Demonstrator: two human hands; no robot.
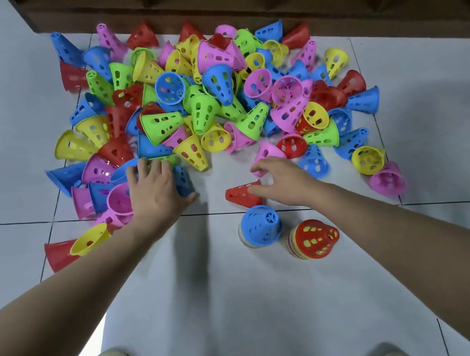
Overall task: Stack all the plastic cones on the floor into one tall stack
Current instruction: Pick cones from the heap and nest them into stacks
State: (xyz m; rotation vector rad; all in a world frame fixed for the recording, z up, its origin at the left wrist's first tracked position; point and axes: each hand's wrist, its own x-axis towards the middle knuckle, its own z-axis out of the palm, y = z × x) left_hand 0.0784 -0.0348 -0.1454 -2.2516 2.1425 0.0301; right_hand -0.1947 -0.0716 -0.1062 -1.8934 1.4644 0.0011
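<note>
Both hands down in the cone pile, two short stacks started on the floor

Head view: left hand has its grip curled round a blue cone at the pile's near edge. Right hand reaches over a red cone lying on its side, grip loose and apart, maybe just touching it. Blue-topped stack and red-topped stack stand side by side on the tiled floor, just behind that cone.

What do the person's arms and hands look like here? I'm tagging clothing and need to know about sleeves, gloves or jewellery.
Both forearms are bare as far as the frame shows, with no sleeves in view. The left hand and right hand wear no gloves, and no watch, bracelet or ring shows on the wrists or fingers, though the image is slightly blurred.
</note>
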